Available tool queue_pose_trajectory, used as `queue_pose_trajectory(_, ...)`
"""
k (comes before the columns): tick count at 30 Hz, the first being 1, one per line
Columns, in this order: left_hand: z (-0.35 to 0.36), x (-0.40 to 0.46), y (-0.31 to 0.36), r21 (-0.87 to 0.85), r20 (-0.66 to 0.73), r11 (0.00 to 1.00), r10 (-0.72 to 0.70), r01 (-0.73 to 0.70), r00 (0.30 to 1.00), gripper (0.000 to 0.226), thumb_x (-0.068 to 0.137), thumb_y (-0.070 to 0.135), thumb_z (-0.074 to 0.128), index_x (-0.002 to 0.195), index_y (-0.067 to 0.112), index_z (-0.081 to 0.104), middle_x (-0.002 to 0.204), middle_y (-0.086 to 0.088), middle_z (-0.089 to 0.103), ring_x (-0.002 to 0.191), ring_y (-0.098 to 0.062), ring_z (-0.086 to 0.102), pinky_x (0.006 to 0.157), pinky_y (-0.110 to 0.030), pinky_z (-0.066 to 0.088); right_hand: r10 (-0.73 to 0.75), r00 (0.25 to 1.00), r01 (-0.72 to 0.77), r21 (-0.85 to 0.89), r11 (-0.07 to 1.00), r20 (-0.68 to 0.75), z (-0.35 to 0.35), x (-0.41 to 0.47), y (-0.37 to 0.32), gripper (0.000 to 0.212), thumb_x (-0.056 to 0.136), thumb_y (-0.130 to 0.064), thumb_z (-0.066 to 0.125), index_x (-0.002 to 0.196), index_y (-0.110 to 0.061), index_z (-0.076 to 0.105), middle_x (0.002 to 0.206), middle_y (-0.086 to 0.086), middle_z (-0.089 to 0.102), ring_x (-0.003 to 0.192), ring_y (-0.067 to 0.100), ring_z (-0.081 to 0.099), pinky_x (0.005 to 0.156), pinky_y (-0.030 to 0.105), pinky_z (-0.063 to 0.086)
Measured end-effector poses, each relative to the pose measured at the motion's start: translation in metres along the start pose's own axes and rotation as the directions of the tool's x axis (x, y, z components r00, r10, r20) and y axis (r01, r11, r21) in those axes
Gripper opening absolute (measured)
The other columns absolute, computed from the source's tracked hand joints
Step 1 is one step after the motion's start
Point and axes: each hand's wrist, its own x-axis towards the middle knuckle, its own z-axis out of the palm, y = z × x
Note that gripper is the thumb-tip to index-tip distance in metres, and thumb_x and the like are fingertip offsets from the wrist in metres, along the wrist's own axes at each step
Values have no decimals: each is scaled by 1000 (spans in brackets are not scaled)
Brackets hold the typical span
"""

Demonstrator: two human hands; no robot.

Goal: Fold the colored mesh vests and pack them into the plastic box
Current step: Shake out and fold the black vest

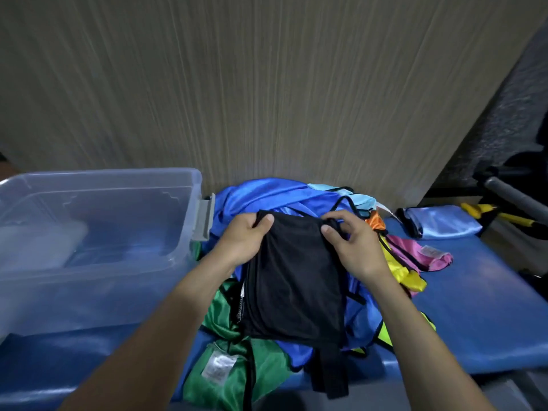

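Black mesh is front and centre: a black vest (pixel 292 280) lies folded on top of a messy heap of other vests, and both hands are on its far edge. The left hand (pixel 243 234) grips the far left corner, thumb on top of the fabric and fingers tucked under it. The right hand (pixel 353 243) pinches the far right corner, with the thumb pressing down on the cloth and the fingers curled around a bit of black trim. A black strap hangs off the near edge of the vest toward the person.

Under it the heap is a proper colour mix: a blue vest (pixel 267 194) spreads out at the back against the wall, a green vest (pixel 225 363) with a white label sits at the near side, and a yellow vest (pixel 400 268) and a pink vest (pixel 421 253) poke out on the right, with a scrap of orange just behind them. Everything sits on a shiny blue padded bench (pixel 474 307).

The clear plastic box (pixel 98 232) stands on the bench just left of the heap, lid off, with a grey latch on its right end nearly touching the blue vest. Something pale lies inside at its left end, too blurry to tell what.

Off to the right, well apart from the pile, a light blue folded bundle (pixel 441 222) rests on the bench.
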Motion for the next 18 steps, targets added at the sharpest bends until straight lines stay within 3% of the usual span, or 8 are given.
queue_pose_trajectory(2,1,0,-2,27,-28,999,18,-18,999,36,105,37,53,99,8,74,102,-6,77,99,-20,72,94,-42,54,-19,1000,19,-7,1000,5,0,3,2,6,96,-17,69,97,-22,72,88,-15,72,86,-2,65,79,18,46)
queue_pose_trajectory(5,3,-2,-4,141,-74,988,75,-64,994,46,105,46,47,88,8,65,89,-8,73,91,-25,69,88,-48,54,0,1000,0,2,1000,15,-3,6,3,9,98,-19,67,89,-20,71,84,-8,73,83,9,68,78,28,50)
queue_pose_trajectory(8,4,-3,3,252,-121,962,143,-109,982,48,107,43,41,68,16,43,66,3,53,70,-20,55,69,-39,44,37,999,-36,-26,999,20,-6,12,0,16,98,-23,66,83,-20,69,80,-2,73,80,18,67,77,35,50)
queue_pose_trajectory(11,7,2,11,332,-183,937,181,-113,966,51,108,44,39,65,17,37,63,5,48,63,-15,48,58,-33,32,66,996,-69,-53,996,-51,-3,16,-4,16,97,-25,65,82,-20,69,76,-3,72,76,17,65,72,33,48)
queue_pose_trajectory(14,9,10,7,362,-245,929,169,-72,955,50,108,44,37,67,17,39,65,1,50,63,-18,49,53,-29,29,7,993,-30,-200,979,-115,4,13,-7,8,97,-27,64,101,-22,69,71,-6,62,68,16,57,68,29,40)
queue_pose_trajectory(16,8,9,5,387,-259,920,170,-59,951,45,108,44,38,73,15,45,70,-1,54,67,-22,53,56,-35,33,-31,994,0,-280,960,-104,5,5,-10,27,96,-26,65,123,-23,63,82,-5,64,77,16,58,73,29,41)
queue_pose_trajectory(18,5,1,5,488,-207,870,192,-69,959,29,107,41,44,106,15,58,99,-5,65,93,-27,61,72,-40,46,-79,993,46,-339,940,-83,0,-7,-12,40,95,-24,67,133,-25,57,100,-3,65,85,16,60,78,32,46)
